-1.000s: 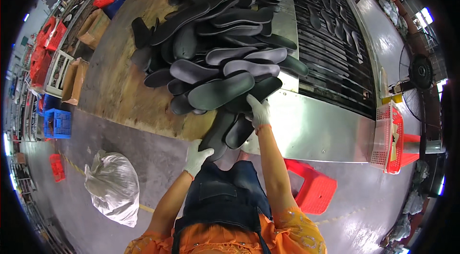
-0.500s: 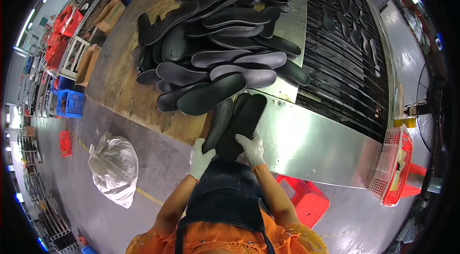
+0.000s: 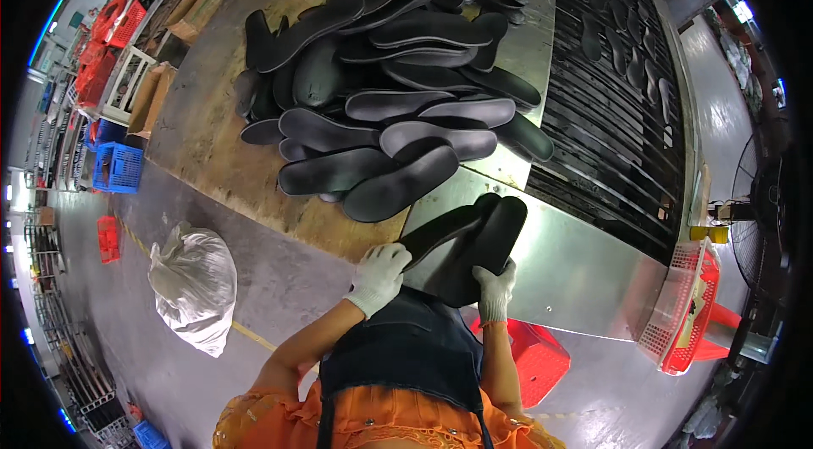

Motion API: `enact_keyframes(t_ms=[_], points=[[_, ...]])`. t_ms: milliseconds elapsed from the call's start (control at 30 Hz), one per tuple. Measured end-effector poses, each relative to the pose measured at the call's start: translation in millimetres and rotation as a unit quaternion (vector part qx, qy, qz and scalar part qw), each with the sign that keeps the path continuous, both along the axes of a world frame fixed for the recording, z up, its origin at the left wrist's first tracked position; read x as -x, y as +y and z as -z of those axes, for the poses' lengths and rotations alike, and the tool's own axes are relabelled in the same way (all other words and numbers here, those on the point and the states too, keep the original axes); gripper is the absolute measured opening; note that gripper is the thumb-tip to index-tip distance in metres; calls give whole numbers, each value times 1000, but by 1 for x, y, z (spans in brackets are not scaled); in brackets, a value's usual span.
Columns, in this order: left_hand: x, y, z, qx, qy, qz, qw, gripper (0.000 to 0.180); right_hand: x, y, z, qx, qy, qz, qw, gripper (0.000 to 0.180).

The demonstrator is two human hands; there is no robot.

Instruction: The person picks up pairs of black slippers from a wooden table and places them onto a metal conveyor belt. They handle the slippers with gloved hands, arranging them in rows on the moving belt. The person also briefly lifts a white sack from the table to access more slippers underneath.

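Observation:
Both my hands wear white knit gloves with bare forearms behind them. My left hand (image 3: 381, 275) is closed round the near end of a black insole (image 3: 440, 236) that slants up to the right. In my right hand (image 3: 494, 288) is a second black insole (image 3: 495, 237), gripped by its lower right edge and tilted to the right. The far ends of the two meet and overlap above the metal tabletop (image 3: 567, 267). Just beyond lies a heap of black and dark grey insoles (image 3: 402, 184), piled loosely on the wooden board (image 3: 203, 127).
Right of the heap runs a dark slatted conveyor (image 3: 614, 123) with insoles on it. A red-and-white basket (image 3: 686, 309) and a fan (image 3: 762, 195) stand at the right. A red stool (image 3: 542, 364) sits below the table. On the left floor are a white sack (image 3: 195, 288) and a blue crate (image 3: 118, 167).
Both hands have shifted right with the insoles, which now fan apart at their near ends and lean further right. The front insole of the heap lies slightly farther right in view.

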State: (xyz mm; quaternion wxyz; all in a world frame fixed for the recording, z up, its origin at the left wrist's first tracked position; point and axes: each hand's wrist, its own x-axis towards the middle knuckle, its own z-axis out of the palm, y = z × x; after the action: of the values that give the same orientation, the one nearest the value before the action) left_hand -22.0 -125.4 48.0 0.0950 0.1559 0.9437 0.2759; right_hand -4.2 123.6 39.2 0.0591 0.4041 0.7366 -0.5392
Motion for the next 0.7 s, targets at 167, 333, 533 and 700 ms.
enact_keyframes(t_ms=[167, 333, 533, 700], points=[[15, 9, -8, 16, -35, 64, 997, 49, 5, -9, 17, -52, -27, -39, 998, 63], [27, 11, 24, -22, -117, -20, 993, 69, 11, -19, 40, 90, 51, 29, 994, 52], [44, -11, 44, -176, -234, -126, 948, 66, 1, -41, 32, 378, 111, 136, 909, 42], [91, -69, -10, -125, 18, -87, 988, 39, 27, -72, 22, 417, 120, 118, 893, 41]])
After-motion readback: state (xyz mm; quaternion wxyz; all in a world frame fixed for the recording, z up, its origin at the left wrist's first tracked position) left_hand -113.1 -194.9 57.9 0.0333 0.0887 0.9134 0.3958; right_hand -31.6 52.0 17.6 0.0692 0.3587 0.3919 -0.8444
